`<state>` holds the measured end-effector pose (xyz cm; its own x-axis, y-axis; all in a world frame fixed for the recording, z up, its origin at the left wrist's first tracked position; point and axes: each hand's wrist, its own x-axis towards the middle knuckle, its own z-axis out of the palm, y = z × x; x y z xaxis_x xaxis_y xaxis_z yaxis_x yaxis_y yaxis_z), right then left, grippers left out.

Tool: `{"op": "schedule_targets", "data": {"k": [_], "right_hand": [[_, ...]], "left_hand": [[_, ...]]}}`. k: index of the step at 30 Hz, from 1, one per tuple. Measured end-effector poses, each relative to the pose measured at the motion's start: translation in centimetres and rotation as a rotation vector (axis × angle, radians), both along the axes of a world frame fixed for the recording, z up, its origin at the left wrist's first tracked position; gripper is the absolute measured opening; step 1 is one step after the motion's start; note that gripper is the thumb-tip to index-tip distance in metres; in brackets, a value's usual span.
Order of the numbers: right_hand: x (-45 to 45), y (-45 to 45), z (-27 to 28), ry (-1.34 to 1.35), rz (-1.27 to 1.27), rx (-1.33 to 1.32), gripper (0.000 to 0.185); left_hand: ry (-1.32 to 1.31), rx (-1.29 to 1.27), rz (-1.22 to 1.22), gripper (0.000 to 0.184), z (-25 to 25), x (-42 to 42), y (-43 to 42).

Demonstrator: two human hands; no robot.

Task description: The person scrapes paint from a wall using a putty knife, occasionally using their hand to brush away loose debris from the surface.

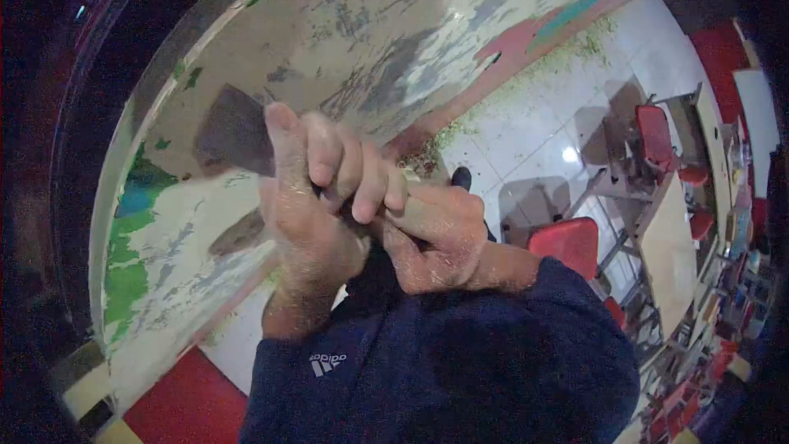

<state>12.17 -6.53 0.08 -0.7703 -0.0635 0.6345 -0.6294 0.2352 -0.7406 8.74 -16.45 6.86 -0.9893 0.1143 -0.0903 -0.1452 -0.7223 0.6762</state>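
A wide dark blade, apparently of a paint scraper (234, 130), lies against the paint-patched wall (403, 49). My left hand (320, 189) is closed around the tool, thumb stretched along toward the blade and fingers curled. Pressed up against it, my right hand (436, 234) is closed in a fist, its knuckles touching the left fingers. The handle is hidden inside both hands. Around the blade the wall shows grey and white worn patches, with green paint (127, 267) along its left edge and a pink and teal band along the lower edge.
Pale green flakes (567, 57) are scattered on the white tiled floor (526, 144) along the wall. To the right stand red chairs (567, 245) and a table with a light top (670, 255). A red surface (185, 403) lies at lower left.
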Motion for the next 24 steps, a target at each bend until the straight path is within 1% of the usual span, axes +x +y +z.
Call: {"op": "schedule_targets", "data": {"k": [1, 2, 5, 6, 7, 8, 10, 11, 13, 17, 19, 20, 23, 24], "right_hand": [[-0.1, -0.1, 0.0, 0.001, -0.006, 0.005, 0.015], [-0.2, -0.3, 0.1, -0.003, -0.015, 0.011, 0.013], [-0.1, -0.6, 0.8, 0.008, -0.022, -0.009, 0.011], [0.0, -0.6, 0.5, 0.000, -0.025, 0.008, 0.011], [0.1, -0.6, 0.4, 0.000, -0.025, 0.024, 0.012], [0.8, -0.9, 0.5, -0.047, -0.074, -0.069, 0.013], [0.4, -0.8, 0.4, -0.015, -0.087, -0.003, 0.014], [0.5, -0.7, 0.2, -0.017, -0.098, 0.030, 0.014], [0.1, -0.6, 0.4, 0.011, -0.079, 0.006, 0.013], [0.2, -1.4, 0.0, 0.024, -0.090, -0.074, 0.012], [-0.6, -1.5, -0.2, 0.058, -0.112, -0.101, 0.010], [-1.1, -1.2, 0.2, 0.103, -0.074, -0.071, 0.009], [-1.4, -2.2, 0.8, 0.103, -0.077, -0.102, 0.009], [-0.9, -2.2, 0.7, 0.049, -0.079, -0.105, 0.009]], "left_hand": [[-0.050, 0.008, -0.003, 0.044, -0.1, 0.1, 0.1], [-0.017, 0.004, 0.005, 0.043, -0.2, 0.0, 0.0], [0.080, 0.196, -0.082, 0.046, 0.2, -0.8, -1.0], [0.078, 0.116, -0.066, 0.046, 0.2, -0.7, -0.9], [0.060, 0.094, -0.063, 0.045, 0.0, -0.4, -0.6], [0.042, 0.067, -0.066, 0.043, -0.3, 0.1, -0.2], [0.051, 0.002, -0.048, 0.041, -0.3, 0.2, 0.0], [0.051, -0.007, -0.039, 0.043, 0.0, 0.1, -0.1], [0.061, -0.010, -0.010, 0.046, 0.4, -0.6, -0.3], [0.040, 0.016, -0.103, 0.045, -0.5, -0.1, -0.6], [0.053, -0.064, 0.006, 0.045, 0.2, -0.6, -0.5], [0.058, -0.100, 0.054, 0.045, 0.5, -0.9, -0.4], [0.087, -0.068, -0.011, 0.046, 1.2, -1.3, -1.5], [0.079, -0.102, -0.028, 0.046, 1.1, -1.0, -1.4]]}}
